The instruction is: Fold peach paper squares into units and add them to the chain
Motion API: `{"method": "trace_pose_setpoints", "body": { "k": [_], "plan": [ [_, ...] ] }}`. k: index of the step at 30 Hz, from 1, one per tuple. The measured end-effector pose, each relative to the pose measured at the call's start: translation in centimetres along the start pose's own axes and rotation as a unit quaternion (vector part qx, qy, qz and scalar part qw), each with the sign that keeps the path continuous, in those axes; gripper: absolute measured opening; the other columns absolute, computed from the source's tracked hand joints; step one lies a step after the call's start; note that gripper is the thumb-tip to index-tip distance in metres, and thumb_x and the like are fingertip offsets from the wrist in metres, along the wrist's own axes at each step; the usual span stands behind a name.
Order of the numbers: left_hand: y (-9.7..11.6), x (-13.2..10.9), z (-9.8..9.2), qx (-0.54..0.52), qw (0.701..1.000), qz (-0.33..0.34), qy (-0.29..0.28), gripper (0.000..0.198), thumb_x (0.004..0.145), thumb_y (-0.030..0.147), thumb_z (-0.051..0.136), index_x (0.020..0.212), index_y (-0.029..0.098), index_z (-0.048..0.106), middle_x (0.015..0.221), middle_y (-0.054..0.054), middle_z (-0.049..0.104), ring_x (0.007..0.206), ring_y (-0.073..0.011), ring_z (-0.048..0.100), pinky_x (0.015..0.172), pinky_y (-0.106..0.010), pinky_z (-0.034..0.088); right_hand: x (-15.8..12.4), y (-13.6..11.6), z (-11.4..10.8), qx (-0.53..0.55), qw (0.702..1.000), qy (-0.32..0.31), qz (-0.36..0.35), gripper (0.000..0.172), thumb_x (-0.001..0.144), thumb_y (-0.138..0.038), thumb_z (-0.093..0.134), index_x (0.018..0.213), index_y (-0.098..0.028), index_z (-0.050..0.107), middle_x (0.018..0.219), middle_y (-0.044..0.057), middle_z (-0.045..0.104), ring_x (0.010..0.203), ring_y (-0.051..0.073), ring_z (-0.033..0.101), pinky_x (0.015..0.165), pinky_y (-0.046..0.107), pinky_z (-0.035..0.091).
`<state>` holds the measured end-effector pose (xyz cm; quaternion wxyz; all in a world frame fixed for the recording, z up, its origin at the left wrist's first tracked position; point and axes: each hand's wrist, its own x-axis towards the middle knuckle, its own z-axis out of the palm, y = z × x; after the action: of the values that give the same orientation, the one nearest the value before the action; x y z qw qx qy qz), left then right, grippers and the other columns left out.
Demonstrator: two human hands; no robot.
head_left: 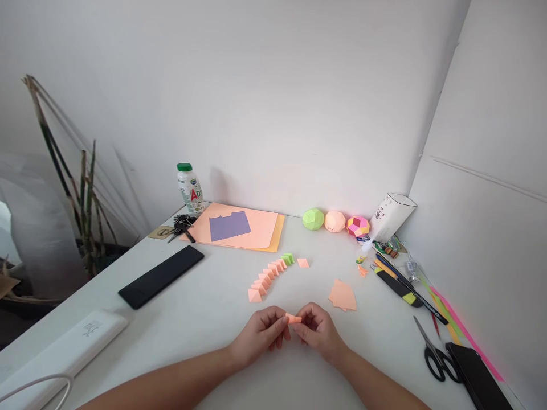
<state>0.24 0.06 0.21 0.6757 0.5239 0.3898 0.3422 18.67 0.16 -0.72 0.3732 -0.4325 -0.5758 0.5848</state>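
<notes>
Both my hands meet low over the white table (205,307). My left hand (261,333) and my right hand (318,333) pinch the two ends of a small folded orange paper piece (293,319) between their fingertips. Just beyond them runs a row of several folded orange paper units (267,278), with a green one (288,258) at its far end. A single orange unit (303,262) lies beside the row. A small stack of orange paper squares (342,296) rests to the right of my hands.
Large orange sheets (256,225) with a purple piece (228,225) lie at the back, beside a bottle (190,188) and keys (183,225). Three paper balls (334,221) and a white box (391,216) stand near the wall. Black bar (161,276) at left; cutter (397,287), scissors (436,353), pens at right.
</notes>
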Motion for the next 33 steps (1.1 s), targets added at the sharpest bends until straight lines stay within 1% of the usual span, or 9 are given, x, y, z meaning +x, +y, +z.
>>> {"method": "trace_pose_setpoints", "body": {
  "k": [4, 7, 11, 15, 19, 23, 27, 29, 33],
  "plan": [
    [-0.28, 0.07, -0.06, 0.001, 1.000, 0.001, 0.007, 0.040, 0.080, 0.054, 0.052, 0.076, 0.015, 0.054, 0.068, -0.001, 0.061, 0.052, -0.0095, 0.049, 0.048, -0.021, 0.036, 0.07, -0.17, -0.10, 0.027, 1.000, -0.014, -0.005, 0.027, 0.074, -0.039, 0.069, 0.073, -0.019, 0.050, 0.066, -0.004, 0.051, 0.054, 0.010, 0.047, 0.049, 0.022, 0.039],
    [-0.28, 0.12, -0.08, -0.007, 1.000, 0.002, 0.013, 0.039, 0.080, 0.054, 0.053, 0.078, 0.015, 0.054, 0.066, 0.001, 0.059, 0.049, -0.0087, 0.048, 0.047, -0.021, 0.036, 0.04, -0.21, -0.02, 0.012, 0.999, -0.031, -0.030, 0.024, 0.075, -0.037, 0.067, 0.071, -0.019, 0.052, 0.071, -0.001, 0.055, 0.057, 0.011, 0.049, 0.051, 0.024, 0.040],
    [-0.33, 0.23, -0.09, -0.008, 1.000, 0.004, 0.025, 0.038, 0.079, 0.054, 0.055, 0.078, 0.016, 0.053, 0.056, 0.004, 0.052, 0.046, -0.0080, 0.045, 0.045, -0.020, 0.035, -0.08, -0.18, 0.39, -0.073, 0.991, -0.007, -0.110, 0.017, 0.077, -0.030, 0.063, 0.066, -0.019, 0.057, 0.072, 0.001, 0.055, 0.062, 0.013, 0.051, 0.054, 0.026, 0.041],
    [-0.39, 0.31, -0.07, -0.013, 1.000, 0.007, 0.028, 0.037, 0.079, 0.053, 0.054, 0.078, 0.016, 0.053, 0.062, 0.002, 0.056, 0.046, -0.0079, 0.045, 0.045, -0.021, 0.035, -0.15, -0.30, 0.70, -0.138, 0.972, 0.017, -0.188, 0.011, 0.078, -0.023, 0.059, 0.067, -0.021, 0.061, 0.073, 0.004, 0.058, 0.064, 0.016, 0.054, 0.054, 0.027, 0.043],
    [-0.16, 0.23, -0.03, -0.011, 1.000, 0.010, 0.023, 0.036, 0.080, 0.052, 0.053, 0.080, 0.016, 0.056, 0.064, 0.002, 0.057, 0.047, -0.0078, 0.044, 0.046, -0.021, 0.035, -0.18, -0.29, 0.73, -0.177, 0.957, 0.030, -0.229, 0.013, 0.081, -0.021, 0.055, 0.071, -0.022, 0.064, 0.073, 0.005, 0.058, 0.065, 0.017, 0.056, 0.054, 0.027, 0.045],
    [-0.06, 0.09, -0.07, -0.011, 1.000, 0.014, -0.001, 0.036, 0.080, 0.051, 0.055, 0.089, 0.017, 0.058, 0.070, 0.001, 0.057, 0.051, -0.0085, 0.045, 0.049, -0.022, 0.037, -0.24, -0.23, 0.75, -0.193, 0.951, 0.037, -0.240, 0.016, 0.083, -0.021, 0.054, 0.074, -0.022, 0.067, 0.073, 0.006, 0.060, 0.066, 0.017, 0.058, 0.056, 0.028, 0.047],
    [-0.28, 0.04, -0.16, 0.005, 1.000, 0.000, 0.010, 0.043, 0.078, 0.057, 0.054, 0.096, 0.018, 0.058, 0.060, 0.004, 0.047, 0.049, -0.0090, 0.039, 0.047, -0.022, 0.033, -0.28, -0.38, 0.72, -0.186, 0.956, 0.023, -0.225, 0.015, 0.085, -0.027, 0.054, 0.081, -0.023, 0.069, 0.079, 0.007, 0.063, 0.073, 0.019, 0.060, 0.061, 0.030, 0.050],
    [-0.36, 0.02, -0.15, 0.020, 1.000, -0.001, 0.009, 0.045, 0.079, 0.058, 0.051, 0.099, 0.017, 0.057, 0.055, 0.005, 0.042, 0.047, -0.0092, 0.036, 0.046, -0.022, 0.031, -0.27, -0.42, 0.68, -0.180, 0.959, 0.017, -0.217, 0.016, 0.086, -0.030, 0.054, 0.084, -0.023, 0.069, 0.082, 0.008, 0.064, 0.076, 0.020, 0.061, 0.064, 0.031, 0.050],
    [-0.20, -0.13, -0.02, 0.037, 0.999, 0.033, -0.020, 0.038, 0.085, 0.051, 0.045, 0.099, 0.017, 0.058, 0.060, 0.004, 0.041, 0.050, -0.0088, 0.034, 0.046, -0.022, 0.029, -0.26, -0.31, 0.66, -0.173, 0.963, 0.026, -0.204, 0.015, 0.085, -0.031, 0.056, 0.083, -0.023, 0.068, 0.081, 0.007, 0.065, 0.074, 0.019, 0.060, 0.064, 0.032, 0.050]
  ]
}}
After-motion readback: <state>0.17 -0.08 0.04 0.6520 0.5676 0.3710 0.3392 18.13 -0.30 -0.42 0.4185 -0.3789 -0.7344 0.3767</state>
